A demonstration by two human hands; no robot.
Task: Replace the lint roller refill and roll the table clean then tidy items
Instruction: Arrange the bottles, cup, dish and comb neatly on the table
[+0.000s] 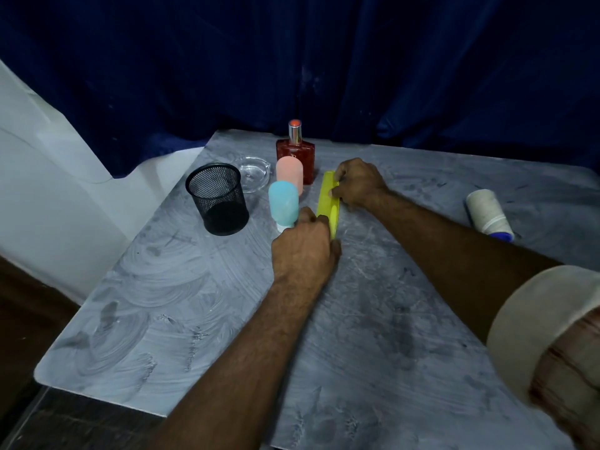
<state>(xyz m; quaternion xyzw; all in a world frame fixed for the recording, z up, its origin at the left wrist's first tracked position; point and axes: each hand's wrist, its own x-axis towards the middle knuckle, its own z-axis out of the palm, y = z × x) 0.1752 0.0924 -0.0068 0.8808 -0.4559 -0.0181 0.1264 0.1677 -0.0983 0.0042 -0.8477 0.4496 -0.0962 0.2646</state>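
A yellow lint roller handle [328, 203] lies on the grey table [168, 306], pointing away from me. My left hand [305, 251] grips its near end. My right hand [358, 185] pinches its far end from the right side. A white lint roll with a blue end [488, 214] lies on its side at the right of the table, apart from both hands. Whether a roll sits on the yellow handle is hidden by my hands.
A black mesh cup [217, 198] stands at the left. Beside it are a clear glass dish [253, 173], a blue bottle [283, 204], a pink bottle [290, 175] and a red perfume bottle [296, 151]. Dark blue curtain hangs behind the table.
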